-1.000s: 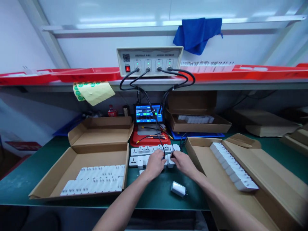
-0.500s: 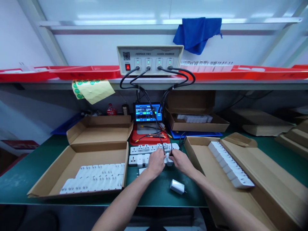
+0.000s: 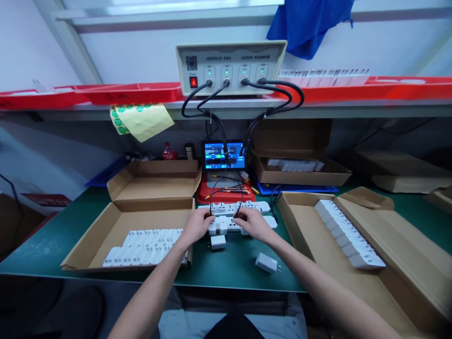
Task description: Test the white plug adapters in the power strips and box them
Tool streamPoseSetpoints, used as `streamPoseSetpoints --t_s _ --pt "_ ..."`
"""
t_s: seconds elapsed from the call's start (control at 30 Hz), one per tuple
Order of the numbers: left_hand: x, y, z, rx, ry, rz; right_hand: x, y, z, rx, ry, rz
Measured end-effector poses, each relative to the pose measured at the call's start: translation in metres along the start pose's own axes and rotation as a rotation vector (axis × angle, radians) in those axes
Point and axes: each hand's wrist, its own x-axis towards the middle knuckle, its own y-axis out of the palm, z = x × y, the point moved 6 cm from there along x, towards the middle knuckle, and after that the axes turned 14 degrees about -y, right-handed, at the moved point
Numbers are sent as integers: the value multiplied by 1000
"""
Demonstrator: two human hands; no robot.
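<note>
My left hand (image 3: 197, 225) is closed in a pinch on a thin black cable (image 3: 211, 203) at the left end of the front power strip (image 3: 271, 222). In a like pinch, my right hand (image 3: 254, 223) holds a second black cable (image 3: 240, 203) above the strip's middle. Between the hands, a white charger (image 3: 223, 227) sits plugged into the strip, with another (image 3: 212, 230) beside my left fingertips. Part of a further one shows under my right hand. The cable tips are hidden by my fingers. Two loose white chargers, a nearer-strip one (image 3: 218, 242) and a front one (image 3: 267, 262), lie on the green table.
A cardboard box (image 3: 122, 221) with rows of chargers stands left; another box (image 3: 300, 226) stands right. Behind are a second power strip (image 3: 263, 206), a red tray (image 3: 203, 193) and a lit screen (image 3: 225, 162). Cables hang from a tester box (image 3: 231, 68) on the shelf.
My left hand has moved left along the strip with its cable, and my right hand has shifted slightly left. The loose charger near the strip is now uncovered. The camera view has shifted.
</note>
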Motion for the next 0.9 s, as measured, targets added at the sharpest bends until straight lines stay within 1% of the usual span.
streamPoseSetpoints --t_s 0.1,0.23,0.4,0.63,0.73,0.8,0.9 --pt "1 0 5 29 -27 -4 15 17 10 0 -49 47" --pt "2 3 9 38 -29 -9 25 27 13 -65 -66 104" --pt "2 3 9 69 -29 -14 26 34 8 -140 -80 143" --pt "2 5 1 234 -67 18 18 47 -1 -226 -164 104" --pt "1 7 -2 295 -44 35 17 51 -2 -236 -181 90" --pt "0 9 -4 327 -15 46 18 52 0 -234 -181 103" --pt "-3 13 -2 362 22 39 20 45 4 -245 -167 146"
